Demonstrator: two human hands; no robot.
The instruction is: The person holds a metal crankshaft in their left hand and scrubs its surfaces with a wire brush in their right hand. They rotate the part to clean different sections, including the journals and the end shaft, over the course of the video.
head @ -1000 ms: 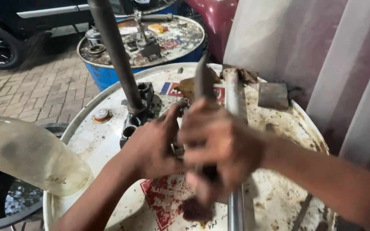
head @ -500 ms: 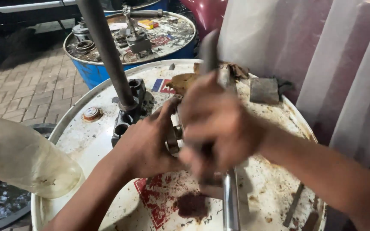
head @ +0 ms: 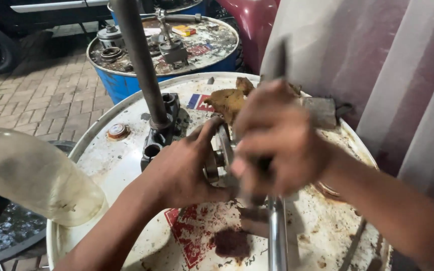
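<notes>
My left hand [head: 179, 173] rests on the white drum top [head: 116, 165] and grips a round metal disc-shaped part [head: 218, 150], held on edge. My right hand [head: 280, 145], blurred by motion, is closed around a grey tool handle [head: 277, 60] that sticks up above the fist, just right of the disc. A chrome tube [head: 277, 236] lies on the drum below my right hand and runs toward me. What the tool's lower end touches is hidden by my fingers.
A dark metal clamp [head: 159, 133] holding a slanted steel tube [head: 139, 60] stands left of the hands. Behind them lie a brown rag [head: 227, 100] and a metal block [head: 322, 110]. A cloudy plastic bottle [head: 31, 175] lies at left; a blue drum [head: 126, 83] with parts stands behind.
My right hand with the tool has risen and shifted right, now blurred. My left hand keeps its grip on the disc in the same spot.
</notes>
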